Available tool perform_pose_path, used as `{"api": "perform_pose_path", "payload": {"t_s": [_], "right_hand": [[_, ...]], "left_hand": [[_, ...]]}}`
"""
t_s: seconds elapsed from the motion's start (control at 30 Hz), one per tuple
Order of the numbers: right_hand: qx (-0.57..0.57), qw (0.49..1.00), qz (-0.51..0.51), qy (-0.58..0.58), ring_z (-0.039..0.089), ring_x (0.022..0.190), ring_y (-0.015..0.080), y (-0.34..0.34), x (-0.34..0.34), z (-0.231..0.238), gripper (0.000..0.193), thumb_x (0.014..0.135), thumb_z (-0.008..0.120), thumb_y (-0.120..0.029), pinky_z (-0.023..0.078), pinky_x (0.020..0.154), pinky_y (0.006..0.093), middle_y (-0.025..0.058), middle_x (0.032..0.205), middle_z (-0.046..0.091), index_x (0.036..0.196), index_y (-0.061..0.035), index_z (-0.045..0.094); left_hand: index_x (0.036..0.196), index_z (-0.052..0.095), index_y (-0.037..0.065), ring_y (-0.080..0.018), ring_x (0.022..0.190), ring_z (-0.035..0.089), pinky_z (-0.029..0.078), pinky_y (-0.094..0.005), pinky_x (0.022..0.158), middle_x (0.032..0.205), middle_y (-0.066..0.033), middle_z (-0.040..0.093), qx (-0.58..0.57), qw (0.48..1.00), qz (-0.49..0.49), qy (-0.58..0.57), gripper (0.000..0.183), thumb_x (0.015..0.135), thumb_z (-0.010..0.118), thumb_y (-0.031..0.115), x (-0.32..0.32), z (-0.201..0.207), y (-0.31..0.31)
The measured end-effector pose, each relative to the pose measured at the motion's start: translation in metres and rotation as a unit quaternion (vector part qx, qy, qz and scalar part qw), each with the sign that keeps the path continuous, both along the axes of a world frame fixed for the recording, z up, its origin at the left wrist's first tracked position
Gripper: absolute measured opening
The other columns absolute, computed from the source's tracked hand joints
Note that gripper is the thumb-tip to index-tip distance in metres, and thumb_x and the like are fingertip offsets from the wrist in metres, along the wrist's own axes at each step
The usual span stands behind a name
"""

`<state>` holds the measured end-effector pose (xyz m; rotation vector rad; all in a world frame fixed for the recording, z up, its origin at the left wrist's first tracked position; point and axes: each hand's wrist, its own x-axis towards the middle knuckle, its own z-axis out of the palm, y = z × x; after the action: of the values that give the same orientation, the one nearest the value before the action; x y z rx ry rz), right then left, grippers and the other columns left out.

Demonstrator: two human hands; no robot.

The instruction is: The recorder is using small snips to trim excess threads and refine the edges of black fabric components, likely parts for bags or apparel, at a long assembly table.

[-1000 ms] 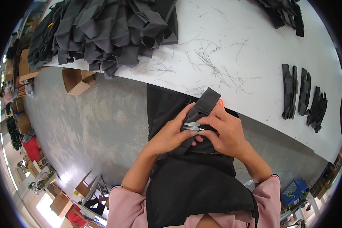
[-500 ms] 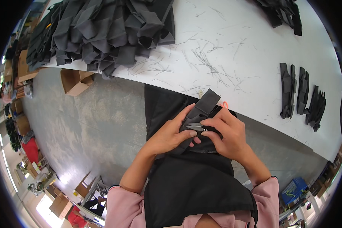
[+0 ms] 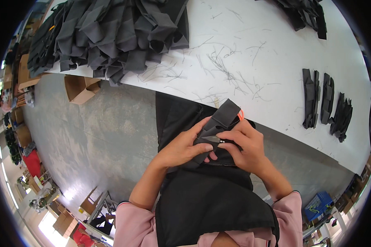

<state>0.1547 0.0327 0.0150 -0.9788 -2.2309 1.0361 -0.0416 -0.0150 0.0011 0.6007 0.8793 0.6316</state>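
Just in front of the white table's edge, my left hand (image 3: 180,147) pinches a folded dark grey fabric strip (image 3: 226,114) between thumb and fingers. The strip's squared end points up and to the right. My right hand (image 3: 248,145) is closed on small thread snips (image 3: 211,139), whose metal blades point left against the fabric, between the two hands. An orange loop (image 3: 241,115) shows above the right index finger; whether it belongs to the snips I cannot tell. The lower part of the strip is partly hidden by my left hand.
On the white table (image 3: 272,88) lie scattered loose threads (image 3: 226,68). A large heap of dark fabric pieces (image 3: 107,37) hangs over its edge at far left. Several strip bundles (image 3: 326,99) lie at right, another fabric pile (image 3: 305,14) beyond. An open cardboard box (image 3: 80,88) sits on the floor.
The strip's upper end has tilted slightly right and lowered, and more of the orange loop shows. The snips' blades are less visible against the fabric. Both hands stay nearly in place.
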Motion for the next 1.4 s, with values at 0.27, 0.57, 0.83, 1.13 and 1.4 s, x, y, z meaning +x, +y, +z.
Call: {"api": "perform_pose_path", "payload": {"t_s": [0.27,0.57,0.83,1.13,1.4], "right_hand": [[-0.062,0.992,-0.094,0.052,0.049,0.057,0.0172,-0.010,0.006,-0.002,0.028,0.064,0.075,-0.001,0.039,0.049,0.0268,0.0054,0.071,0.049,0.090,-0.0047,0.066],[0.017,0.998,-0.061,-0.002,0.048,0.054,0.0181,-0.011,-0.001,0.006,0.027,0.063,0.075,-0.009,0.038,0.048,0.0287,0.0017,0.068,0.045,0.088,-0.0082,0.066],[0.041,0.996,-0.076,-0.006,0.047,0.052,0.0179,-0.011,-0.005,0.002,0.025,0.064,0.075,-0.010,0.037,0.048,0.0291,0.0023,0.069,0.046,0.086,-0.0076,0.065],[-0.140,0.972,-0.178,0.064,0.044,0.060,0.0147,-0.008,0.020,0.003,0.026,0.067,0.073,0.000,0.043,0.068,0.0260,0.0039,0.077,0.045,0.091,-0.0065,0.066],[-0.031,0.975,-0.218,0.038,0.050,0.057,0.0164,0.003,0.000,-0.009,0.027,0.069,0.073,-0.001,0.041,0.049,0.0263,0.0057,0.077,0.050,0.094,-0.0065,0.065]], "left_hand": [[0.141,0.024,0.003,-0.0227,0.093,0.063,0.053,-0.0330,0.077,0.126,-0.0207,0.051,-0.026,0.993,0.095,-0.059,0.066,0.086,0.061,0.008,-0.002,-0.006,-0.002],[0.137,0.028,0.005,-0.0283,0.110,0.055,0.048,-0.0389,0.090,0.132,-0.0264,0.044,0.020,0.986,0.150,-0.072,0.066,0.088,0.061,0.033,0.002,-0.010,-0.005],[0.129,0.033,0.004,-0.0242,0.101,0.060,0.052,-0.0331,0.082,0.124,-0.0241,0.051,-0.037,0.970,0.188,-0.151,0.050,0.094,0.049,0.036,0.006,-0.010,-0.002],[0.122,0.036,0.001,-0.0258,0.085,0.065,0.055,-0.0327,0.070,0.119,-0.0246,0.054,-0.053,0.974,0.219,-0.036,0.036,0.093,0.052,0.016,0.011,-0.008,0.003],[0.126,0.032,0.000,-0.0265,0.083,0.065,0.055,-0.0314,0.068,0.119,-0.0239,0.054,-0.030,0.978,0.202,-0.044,0.039,0.094,0.050,0.013,0.014,0.002,0.006]]}}
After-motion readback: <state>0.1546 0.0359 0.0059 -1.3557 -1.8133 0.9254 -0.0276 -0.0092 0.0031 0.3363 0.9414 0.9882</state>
